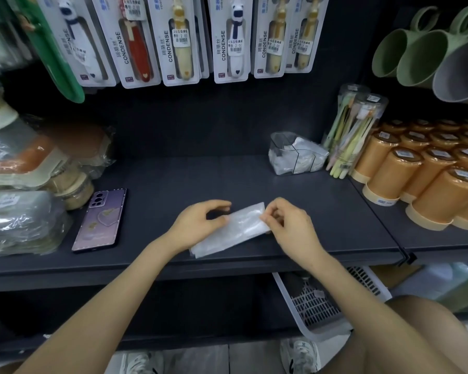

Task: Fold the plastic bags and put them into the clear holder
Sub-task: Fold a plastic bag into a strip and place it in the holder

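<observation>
A thin clear plastic bag, folded into a long narrow strip, lies slanted on the dark shelf near its front edge. My left hand rests on the strip's left half, thumb pressing it, fingers arched above. My right hand pinches the strip's upper right end between thumb and fingertips. The clear holder stands at the back right of the shelf, with several folded white bags inside it.
A phone in a purple case lies left of my hands. Wrapped goods are piled at the far left. Orange cups and a toothbrush tube stand right of the holder. Packaged toothbrushes hang above. A white basket sits below.
</observation>
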